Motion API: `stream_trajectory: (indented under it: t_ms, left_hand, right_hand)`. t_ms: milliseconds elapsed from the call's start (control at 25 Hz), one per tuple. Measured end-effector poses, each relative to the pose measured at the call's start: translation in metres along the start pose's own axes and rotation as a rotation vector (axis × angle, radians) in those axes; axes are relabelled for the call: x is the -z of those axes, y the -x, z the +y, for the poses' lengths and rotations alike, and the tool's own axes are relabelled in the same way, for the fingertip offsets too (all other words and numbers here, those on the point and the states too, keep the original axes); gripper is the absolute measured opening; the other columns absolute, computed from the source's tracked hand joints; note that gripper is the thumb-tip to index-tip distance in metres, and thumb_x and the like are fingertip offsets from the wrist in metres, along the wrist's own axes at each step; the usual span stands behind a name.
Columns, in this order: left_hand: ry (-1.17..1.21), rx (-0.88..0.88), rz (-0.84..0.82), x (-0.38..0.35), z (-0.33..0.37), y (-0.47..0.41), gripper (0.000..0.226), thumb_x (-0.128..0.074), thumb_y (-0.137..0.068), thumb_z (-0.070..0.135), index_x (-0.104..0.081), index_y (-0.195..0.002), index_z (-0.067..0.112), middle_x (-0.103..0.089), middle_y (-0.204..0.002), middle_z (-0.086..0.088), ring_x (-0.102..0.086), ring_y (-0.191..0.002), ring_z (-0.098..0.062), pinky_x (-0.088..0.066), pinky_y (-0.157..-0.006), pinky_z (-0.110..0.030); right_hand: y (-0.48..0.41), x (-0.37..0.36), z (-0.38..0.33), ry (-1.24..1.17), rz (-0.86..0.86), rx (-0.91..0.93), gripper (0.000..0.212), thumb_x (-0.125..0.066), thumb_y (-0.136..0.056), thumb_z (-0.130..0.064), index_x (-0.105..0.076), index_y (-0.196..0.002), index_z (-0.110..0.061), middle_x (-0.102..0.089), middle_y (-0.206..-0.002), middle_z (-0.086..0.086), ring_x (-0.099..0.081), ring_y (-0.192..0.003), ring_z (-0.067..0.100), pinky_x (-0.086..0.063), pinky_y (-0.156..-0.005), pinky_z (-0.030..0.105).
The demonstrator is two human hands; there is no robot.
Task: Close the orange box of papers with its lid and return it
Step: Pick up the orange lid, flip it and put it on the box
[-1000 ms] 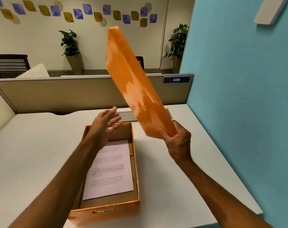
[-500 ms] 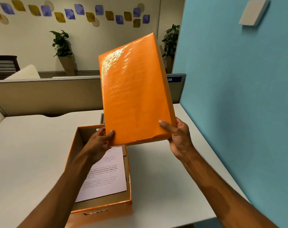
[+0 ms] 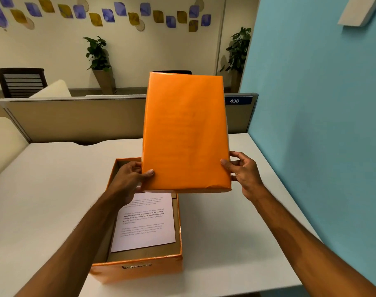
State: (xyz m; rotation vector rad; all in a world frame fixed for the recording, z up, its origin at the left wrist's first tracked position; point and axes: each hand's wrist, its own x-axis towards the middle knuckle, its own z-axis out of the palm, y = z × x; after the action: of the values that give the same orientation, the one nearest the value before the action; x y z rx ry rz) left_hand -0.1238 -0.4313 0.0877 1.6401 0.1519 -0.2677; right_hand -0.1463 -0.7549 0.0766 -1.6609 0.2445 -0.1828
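Lid held in the air between both hands, top face toward the camera, near short edge low, far edge tipped up and away. Left hand clamped on the lower left edge, thumb on the top face, fingers hidden behind. Right hand clamped on the lower right edge, thumb on the face, other fingers curled round the side.

Box open on the white surface, below the lid and offset toward the left and nearer the body. Papers flat inside, printed sheet uppermost, well below the rim. Lid overlaps only the far right corner of the opening; not touching the rim anywhere visible.

Long axis of the lid runs away from the body, roughly parallel with the long axis of the box. Judged: little or no turning needed about the vertical.

Coming move, as a judgement: shift down, toward the left and toward the body, far edge lowered until level, then settle over the rim. Left hand nearer the box, directly over its far left corner; likely to need clearing from the wall as the lid seats.

Risk: lid skirt catching on one wall if lowered tilted.

Return of the box not yet begun.
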Motion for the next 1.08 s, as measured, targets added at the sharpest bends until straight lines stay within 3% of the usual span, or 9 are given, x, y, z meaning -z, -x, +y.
stream_trajectory:
  t_ms: [200, 360, 440, 640, 880, 1080]
  left_hand:
    - [-0.054, 0.025, -0.026, 0.022, -0.001, 0.01, 0.063, -0.072, -0.084, 0.018, -0.043, -0.14, 0.018, -0.057, -0.13, -0.006, -0.057, -0.115, -0.036, -0.052, -0.084, -0.05]
    - [-0.063, 0.049, 0.075, 0.047, -0.006, 0.017, 0.053, -0.071, -0.084, 0.032, -0.053, -0.13, 0.012, -0.06, -0.126, -0.006, -0.06, -0.113, -0.032, -0.052, -0.091, -0.049]
    - [-0.082, 0.028, 0.106, 0.06, -0.01, 0.021, 0.044, -0.069, -0.086, 0.035, -0.057, -0.122, 0.013, -0.062, -0.118, -0.003, -0.063, -0.104, -0.027, -0.053, -0.083, -0.041]
    - [-0.169, 0.005, 0.165, 0.091, -0.03, 0.031, 0.042, -0.063, -0.091, 0.035, -0.061, -0.124, 0.008, -0.066, -0.117, -0.006, -0.063, -0.107, -0.029, -0.05, -0.086, -0.04]
    - [-0.267, 0.037, 0.148, 0.119, -0.069, 0.049, 0.038, -0.06, -0.092, 0.038, -0.065, -0.116, 0.009, -0.069, -0.112, -0.008, -0.064, -0.106, -0.028, -0.05, -0.097, -0.047]
    - [-0.285, 0.055, 0.162, 0.128, -0.093, 0.058, 0.028, -0.06, -0.092, 0.038, -0.066, -0.108, 0.015, -0.069, -0.105, -0.002, -0.064, -0.104, -0.025, -0.052, -0.093, -0.044]
  right_hand:
    - [0.002, -0.016, 0.014, 0.017, -0.043, -0.062, 0.047, -0.074, -0.079, -0.037, -0.056, -0.12, -0.027, -0.065, -0.114, 0.003, -0.066, -0.094, 0.028, -0.056, -0.06, 0.031]
    - [0.009, -0.036, 0.027, 0.044, -0.098, -0.085, 0.045, -0.074, -0.079, -0.035, -0.056, -0.119, -0.023, -0.064, -0.113, 0.002, -0.064, -0.097, 0.029, -0.056, -0.068, 0.036]
    - [0.013, -0.049, 0.032, 0.066, -0.121, -0.095, 0.046, -0.074, -0.08, -0.033, -0.057, -0.12, -0.019, -0.063, -0.114, 0.003, -0.064, -0.099, 0.03, -0.056, -0.073, 0.04]
    - [0.03, -0.077, 0.04, 0.115, -0.213, -0.105, 0.057, -0.075, -0.079, -0.035, -0.057, -0.128, -0.012, -0.063, -0.113, 0.003, -0.065, -0.094, 0.027, -0.055, -0.06, 0.027]
    - [0.051, -0.097, 0.061, 0.214, -0.308, -0.136, 0.064, -0.076, -0.076, -0.039, -0.056, -0.131, -0.013, -0.065, -0.113, 0.004, -0.067, -0.089, 0.022, -0.056, -0.058, 0.024]
    - [0.063, -0.108, 0.078, 0.239, -0.346, -0.195, 0.059, -0.079, -0.075, -0.037, -0.06, -0.126, -0.014, -0.066, -0.11, 0.002, -0.066, -0.093, 0.02, -0.055, -0.058, 0.023]
